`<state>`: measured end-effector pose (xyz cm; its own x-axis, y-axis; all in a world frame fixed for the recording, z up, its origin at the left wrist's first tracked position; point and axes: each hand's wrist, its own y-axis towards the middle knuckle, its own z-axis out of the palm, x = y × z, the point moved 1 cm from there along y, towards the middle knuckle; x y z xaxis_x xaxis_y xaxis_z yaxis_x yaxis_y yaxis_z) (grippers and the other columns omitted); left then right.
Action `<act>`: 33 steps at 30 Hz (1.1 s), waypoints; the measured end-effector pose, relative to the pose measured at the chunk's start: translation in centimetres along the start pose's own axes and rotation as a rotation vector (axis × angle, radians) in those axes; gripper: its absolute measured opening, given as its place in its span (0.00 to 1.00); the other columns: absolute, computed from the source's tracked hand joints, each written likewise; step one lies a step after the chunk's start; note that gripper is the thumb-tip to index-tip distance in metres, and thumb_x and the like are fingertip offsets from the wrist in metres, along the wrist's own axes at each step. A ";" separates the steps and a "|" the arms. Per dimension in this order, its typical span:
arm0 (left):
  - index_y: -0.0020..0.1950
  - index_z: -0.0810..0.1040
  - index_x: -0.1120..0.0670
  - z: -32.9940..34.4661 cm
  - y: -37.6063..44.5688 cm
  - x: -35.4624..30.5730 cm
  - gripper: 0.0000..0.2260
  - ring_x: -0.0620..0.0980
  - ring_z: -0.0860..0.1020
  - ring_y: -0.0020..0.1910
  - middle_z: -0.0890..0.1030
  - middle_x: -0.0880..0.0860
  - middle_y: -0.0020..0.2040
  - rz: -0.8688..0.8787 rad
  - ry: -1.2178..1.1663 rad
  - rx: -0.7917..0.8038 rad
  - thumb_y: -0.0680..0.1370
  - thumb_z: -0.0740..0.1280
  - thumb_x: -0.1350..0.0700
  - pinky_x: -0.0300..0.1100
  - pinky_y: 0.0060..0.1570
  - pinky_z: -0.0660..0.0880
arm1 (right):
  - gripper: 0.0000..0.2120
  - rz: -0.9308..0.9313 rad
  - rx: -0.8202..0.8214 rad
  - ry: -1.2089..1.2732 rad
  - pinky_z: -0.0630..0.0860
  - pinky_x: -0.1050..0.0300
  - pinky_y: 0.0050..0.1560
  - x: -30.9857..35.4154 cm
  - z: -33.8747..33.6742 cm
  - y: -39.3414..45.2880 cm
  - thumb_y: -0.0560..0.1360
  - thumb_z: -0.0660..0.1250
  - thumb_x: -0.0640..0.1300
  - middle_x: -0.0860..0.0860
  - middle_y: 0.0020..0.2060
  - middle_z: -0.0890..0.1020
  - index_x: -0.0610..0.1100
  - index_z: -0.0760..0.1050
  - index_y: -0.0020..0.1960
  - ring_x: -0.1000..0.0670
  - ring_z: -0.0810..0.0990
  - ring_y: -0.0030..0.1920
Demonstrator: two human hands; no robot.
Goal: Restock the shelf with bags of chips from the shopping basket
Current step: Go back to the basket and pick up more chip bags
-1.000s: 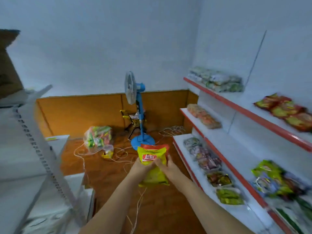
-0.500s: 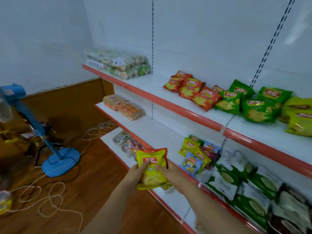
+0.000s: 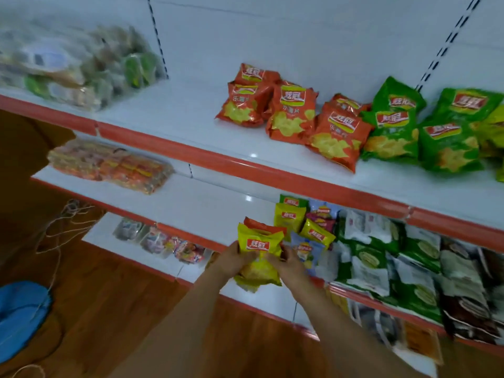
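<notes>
I hold a yellow bag of chips [image 3: 260,249] upright in front of the shelves, with an orange bag [image 3: 263,227] tucked behind it. My left hand [image 3: 234,261] grips the yellow bag's left side and my right hand [image 3: 290,264] grips its right side. The upper shelf [image 3: 191,113] carries several orange chip bags [image 3: 289,115] and green chip bags [image 3: 395,132]. The middle shelf [image 3: 207,203] has small yellow bags [image 3: 289,218] just beyond my hands. The shopping basket is not in view.
Clear packs of snacks [image 3: 81,64] lie at the upper shelf's left, and an orange-wrapped pack [image 3: 109,165] on the middle shelf. Green and white packets [image 3: 381,263] fill the lower right. A blue fan base [image 3: 19,315] and loose white cord [image 3: 62,222] lie on the wooden floor.
My view has swung right from the fan and floor to face the shelves. Both hands have kept hold of the yellow bag and carried it closer to the middle shelf.
</notes>
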<state>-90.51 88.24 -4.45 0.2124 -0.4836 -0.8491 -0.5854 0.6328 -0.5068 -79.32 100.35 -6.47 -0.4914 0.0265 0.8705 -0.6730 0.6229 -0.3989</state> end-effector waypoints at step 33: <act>0.79 0.48 0.57 2.7 11.8 2.2 0.44 0.62 0.67 0.71 0.64 0.63 0.73 -0.004 0.670 -0.021 0.73 0.72 0.48 0.56 0.66 0.71 | 0.10 0.058 -0.377 -0.436 0.69 0.52 0.50 -4.2 -5.0 4.6 0.78 0.64 0.42 0.37 0.55 0.79 0.37 0.74 0.55 0.38 0.78 0.57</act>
<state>-94.85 96.27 -12.73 -0.3130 -0.7614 -0.5677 -0.6024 0.6213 -0.5011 -77.58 106.97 -10.57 -0.7578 -0.2061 0.6191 -0.4343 0.8674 -0.2428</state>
